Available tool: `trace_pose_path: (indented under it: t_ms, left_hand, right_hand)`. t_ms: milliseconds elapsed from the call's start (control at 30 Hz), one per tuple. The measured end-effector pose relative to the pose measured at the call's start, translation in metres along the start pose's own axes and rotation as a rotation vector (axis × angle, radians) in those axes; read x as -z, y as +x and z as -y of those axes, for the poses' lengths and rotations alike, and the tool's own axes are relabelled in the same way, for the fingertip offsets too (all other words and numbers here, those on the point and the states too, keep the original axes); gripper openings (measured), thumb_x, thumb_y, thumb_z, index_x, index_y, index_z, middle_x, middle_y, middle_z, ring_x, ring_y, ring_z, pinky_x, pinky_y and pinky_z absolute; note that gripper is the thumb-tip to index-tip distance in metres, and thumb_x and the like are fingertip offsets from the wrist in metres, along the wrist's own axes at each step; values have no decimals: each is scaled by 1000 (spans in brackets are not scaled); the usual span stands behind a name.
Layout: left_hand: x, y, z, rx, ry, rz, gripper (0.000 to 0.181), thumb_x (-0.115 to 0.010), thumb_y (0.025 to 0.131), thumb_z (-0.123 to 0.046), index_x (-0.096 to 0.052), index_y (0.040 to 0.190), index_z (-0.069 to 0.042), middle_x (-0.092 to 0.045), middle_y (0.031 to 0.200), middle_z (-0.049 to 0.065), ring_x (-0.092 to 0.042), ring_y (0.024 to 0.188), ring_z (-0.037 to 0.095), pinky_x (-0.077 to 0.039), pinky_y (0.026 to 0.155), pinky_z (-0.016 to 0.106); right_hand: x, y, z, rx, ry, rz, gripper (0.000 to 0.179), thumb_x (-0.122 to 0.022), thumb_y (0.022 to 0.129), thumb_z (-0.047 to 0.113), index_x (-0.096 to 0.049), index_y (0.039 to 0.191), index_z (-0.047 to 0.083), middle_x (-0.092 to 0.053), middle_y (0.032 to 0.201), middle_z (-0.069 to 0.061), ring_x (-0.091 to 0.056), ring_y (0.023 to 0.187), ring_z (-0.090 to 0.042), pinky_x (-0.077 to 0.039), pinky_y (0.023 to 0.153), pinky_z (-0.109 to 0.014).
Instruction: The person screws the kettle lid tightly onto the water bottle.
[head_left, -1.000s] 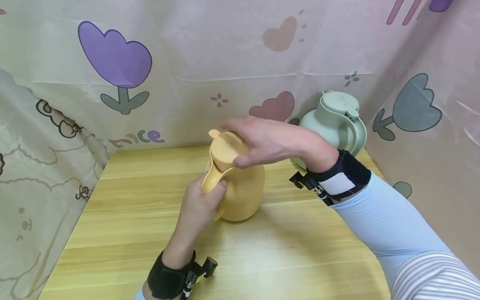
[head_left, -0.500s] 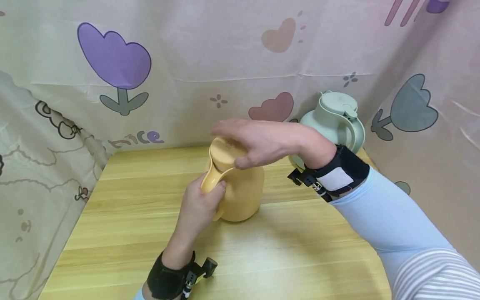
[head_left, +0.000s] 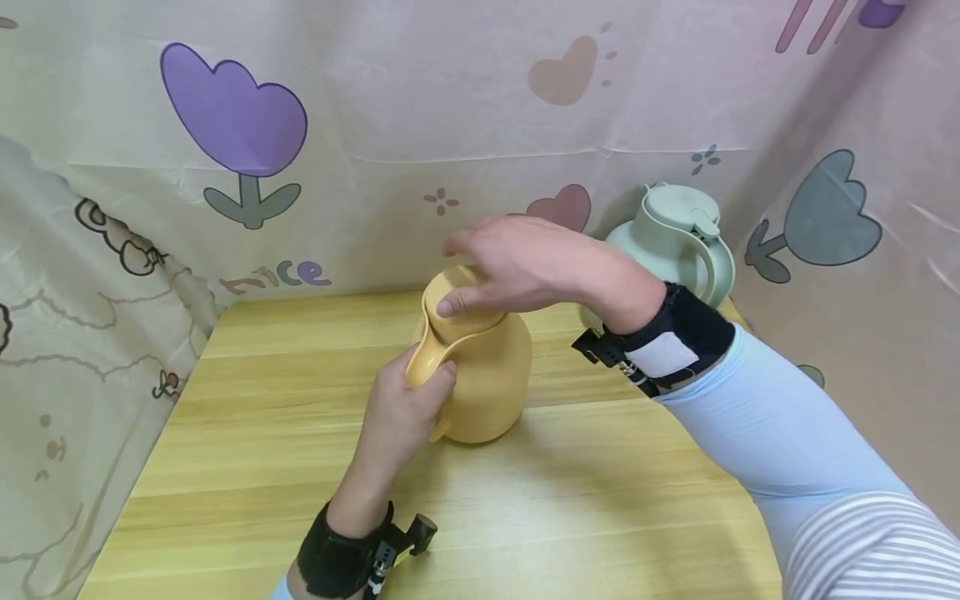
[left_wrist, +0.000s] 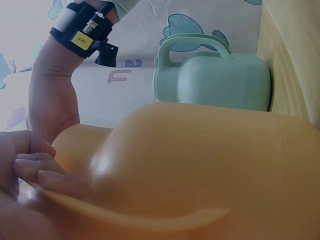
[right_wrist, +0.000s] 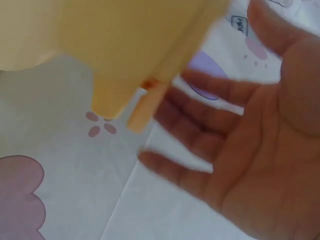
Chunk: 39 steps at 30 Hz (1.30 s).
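Note:
A yellow vacuum jug [head_left: 491, 387] stands upright on the wooden table in the head view. My left hand [head_left: 401, 408] grips its handle [head_left: 426, 357], thumb on top. Above the round yellow lid [head_left: 444, 287] hovers my right hand [head_left: 517, 262], its thumb across the near side of the lid. From the right wrist, the fingers [right_wrist: 200, 115] look loosely spread beside the jug's top, where a small tab [right_wrist: 142, 107] and the spout [right_wrist: 107, 97] stick out. Whether the fingertips touch the tab is blurred. The jug's body [left_wrist: 200, 160] fills the left wrist view.
A pale green jug [head_left: 667, 242] of similar shape stands at the table's back right corner, partly behind my right forearm. Printed fabric [head_left: 375, 108] hangs behind and on both sides of the wooden table [head_left: 247, 450].
My right hand dips slightly toward the far side of the lid, then rises, with its thumb shifting left over the lid. The left hand and the jug stay in place.

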<state>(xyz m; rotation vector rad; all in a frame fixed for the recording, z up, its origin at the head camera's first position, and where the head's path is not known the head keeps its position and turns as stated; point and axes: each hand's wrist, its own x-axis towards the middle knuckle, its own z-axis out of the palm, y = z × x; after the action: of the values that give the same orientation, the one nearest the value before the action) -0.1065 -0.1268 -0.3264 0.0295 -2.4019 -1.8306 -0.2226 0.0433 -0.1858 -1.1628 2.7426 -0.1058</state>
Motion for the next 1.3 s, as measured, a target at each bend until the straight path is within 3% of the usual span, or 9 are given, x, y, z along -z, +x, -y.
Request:
trace_pose_path:
  t_ms: [233,533,633,767,867,1000,1133,1233,1300]
  left_hand:
    - [0,-1,-1,11,13,0,11,-66,96,-17,-67,92,-7,-54,65,5,-54,54,20,-47,48,30]
    - [0,-1,1,3,12,0,12,-66,96,-18,-69,94,-7,-55,65,5,-53,54,19,-46,48,29]
    - [0,-1,1,6,14,-4,12,-67,96,-18,-69,94,-7,-55,65,4,-54,54,19,-46,48,29]
    - [0,-1,1,8,15,0,13,-66,96,-18,-67,90,-7,-54,63,3,-53,52,18,-44,46,29]
    - [0,0,0,6,15,1,14,-66,96,-19,-64,87,-7,-53,62,3,-52,52,19,-43,46,29]
    - [1,0,-1,1,21,-2,15,-66,96,-20,-65,87,-7,-52,65,3,-52,53,19,-43,47,29]
    - [1,0,-1,-2,24,-1,13,-66,96,-19,-66,91,-7,-53,67,4,-53,55,20,-45,47,29]
    - [0,0,-1,-8,23,1,12,-66,96,-18,-66,91,-7,-54,67,5,-53,55,19,-45,47,29]
    - [0,0,0,-15,18,6,12,-67,96,-17,-66,90,-6,-54,66,5,-53,54,19,-45,47,29]
  right_hand:
    - [0,-3,-1,202,68,73,43,-77,89,33,-62,126,18,-61,106,0,-56,97,-19,-49,82,-35]
    - [-6,5,9,-111,-132,-16,65,-61,87,82,-59,95,17,-66,77,2,-62,90,-25,-49,82,-42]
    - [-5,5,9,-115,-119,7,65,-61,88,81,-62,102,18,-68,83,3,-62,93,-23,-50,84,-41]
    - [0,1,7,14,-19,60,55,-72,89,66,-63,116,19,-60,106,-1,-64,87,-18,-52,78,-37]
    - [2,0,7,55,25,84,41,-74,89,50,-61,114,20,-60,103,-1,-67,73,-14,-51,71,-35]
    - [0,4,15,-20,-78,30,35,-66,87,52,-60,101,21,-62,90,2,-63,77,-15,-48,68,-36]
    - [-8,11,25,-165,-196,-21,52,-55,88,71,-59,92,19,-62,87,-1,-60,84,-22,-51,70,-43]
    - [-9,11,22,-189,-188,-8,63,-52,91,77,-61,102,16,-64,98,-4,-62,94,-28,-54,80,-47]
    - [-7,8,13,-104,-121,20,63,-55,95,71,-63,119,14,-64,115,-5,-61,109,-28,-53,94,-47]
